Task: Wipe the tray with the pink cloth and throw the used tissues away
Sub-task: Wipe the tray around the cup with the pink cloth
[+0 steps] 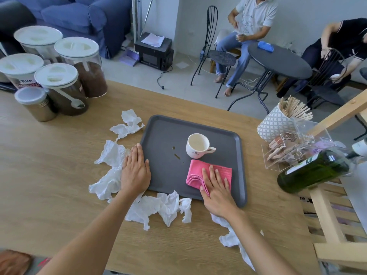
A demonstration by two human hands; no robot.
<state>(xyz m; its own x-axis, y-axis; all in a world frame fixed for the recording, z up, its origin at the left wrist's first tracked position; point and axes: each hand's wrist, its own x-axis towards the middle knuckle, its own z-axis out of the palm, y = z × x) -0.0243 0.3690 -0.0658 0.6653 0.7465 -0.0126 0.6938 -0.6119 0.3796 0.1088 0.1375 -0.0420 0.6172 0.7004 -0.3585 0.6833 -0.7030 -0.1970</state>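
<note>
The person's right hand [215, 187] is pressing flat, fingers spread, on the soft folded pink cloth [210, 171] at the near right of the rigid dark grey plastic tray [164, 135]. Left hand [135, 171] is lying flat, bracing the tray's left rim. Crumpled white tissues [158, 207] are sitting around it on the desk, probably feather-light, so pinching them anywhere should work.

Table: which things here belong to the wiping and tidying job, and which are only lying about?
Job: tray, pink cloth under right hand, tissues, left hand steadying the tray's edge.

Lying about: cup on the tray, jars, green bottle, stick holder, clear box.
</note>
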